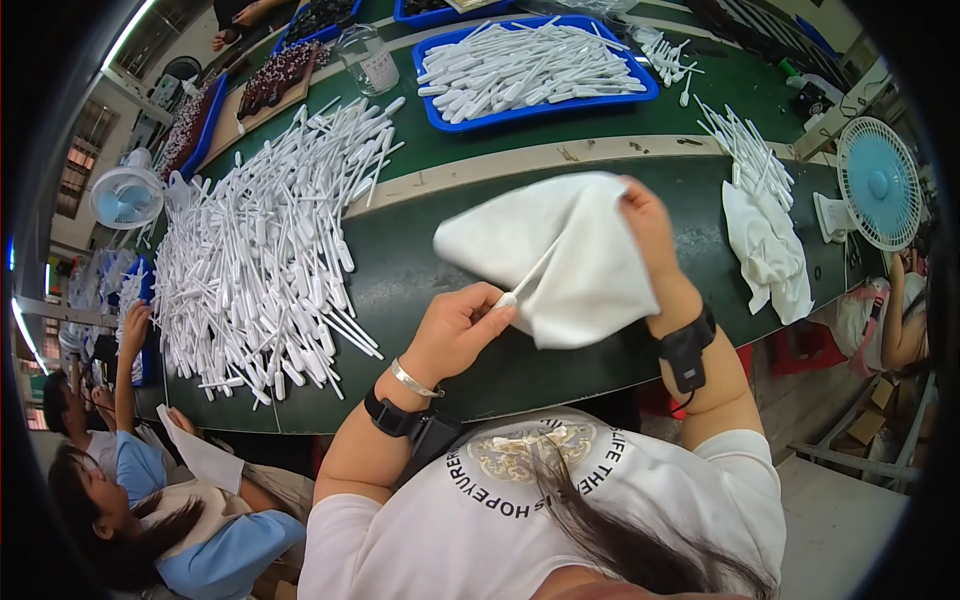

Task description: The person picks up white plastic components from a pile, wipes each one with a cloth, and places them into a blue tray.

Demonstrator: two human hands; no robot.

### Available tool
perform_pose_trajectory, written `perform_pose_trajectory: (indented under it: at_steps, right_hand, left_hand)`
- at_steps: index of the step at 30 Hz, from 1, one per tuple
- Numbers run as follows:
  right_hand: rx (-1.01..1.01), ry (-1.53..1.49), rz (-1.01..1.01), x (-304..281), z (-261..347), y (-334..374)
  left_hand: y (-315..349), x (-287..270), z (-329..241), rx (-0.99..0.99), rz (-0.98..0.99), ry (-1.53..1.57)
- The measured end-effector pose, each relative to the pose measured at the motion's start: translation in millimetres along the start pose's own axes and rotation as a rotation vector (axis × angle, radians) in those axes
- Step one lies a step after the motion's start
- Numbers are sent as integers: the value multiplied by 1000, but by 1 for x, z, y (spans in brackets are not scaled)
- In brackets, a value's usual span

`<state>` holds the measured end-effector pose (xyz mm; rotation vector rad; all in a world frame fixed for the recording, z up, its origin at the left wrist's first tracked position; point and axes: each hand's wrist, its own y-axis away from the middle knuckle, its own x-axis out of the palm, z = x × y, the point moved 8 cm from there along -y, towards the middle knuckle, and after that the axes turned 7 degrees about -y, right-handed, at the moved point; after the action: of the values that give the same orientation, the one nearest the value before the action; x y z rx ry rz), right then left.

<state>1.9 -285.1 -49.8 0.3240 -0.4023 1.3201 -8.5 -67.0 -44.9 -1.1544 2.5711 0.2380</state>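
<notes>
My left hand (455,330) pinches the thick end of a slim white plastic stick (541,263) between thumb and forefinger. The stick's thin shaft slants up and right against a white cloth (595,290). My right hand (655,235) grips that cloth by its right side, its fingers partly hidden behind the fabric. The cloth hangs spread above the dark green work surface (400,265), slightly blurred along its edge. A big heap of similar white sticks (260,250) lies left of my hands.
Beyond a pale strip sits a blue tray (433,112) piled with sticks; a clear jar (368,60) is beside it. At right are a smaller stick pile (750,155), another white cloth (765,250) and a fan (878,184). Co-workers sit at left; one person's hand (135,325) reaches near the heap.
</notes>
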Motion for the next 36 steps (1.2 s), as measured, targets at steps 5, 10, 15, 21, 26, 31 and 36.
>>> perform_pose_trajectory:
  at_steps: [5, 10, 15, 21, 26, 31, 36]
  right_hand:
    - [45, -240, 58, 4, 34, -1]
    - [191, -218, 287, 31, -18, 9]
    - [297, -158, 331, 75, -46, 33]
    - [-84, 430, 343, 94, -36, 49]
    - [36, 464, 218, 77, -36, 42]
    - [-140, 899, 558, 112, -41, 61]
    - [-83, 692, 581, 108, -31, 56]
  left_hand:
    - [-3, -2, 15, -161, 70, 452]
    - [-6, 0, 13, -149, 62, 708]
    - [-7, 7, 18, -100, 35, 532]
    - [-3, 16, 3, 25, -82, 47]
    - [1, -20, -12, 81, -272, -116]
    - [2, -21, -17, 184, -293, 202]
    - [9, -54, 5, 84, -448, 623]
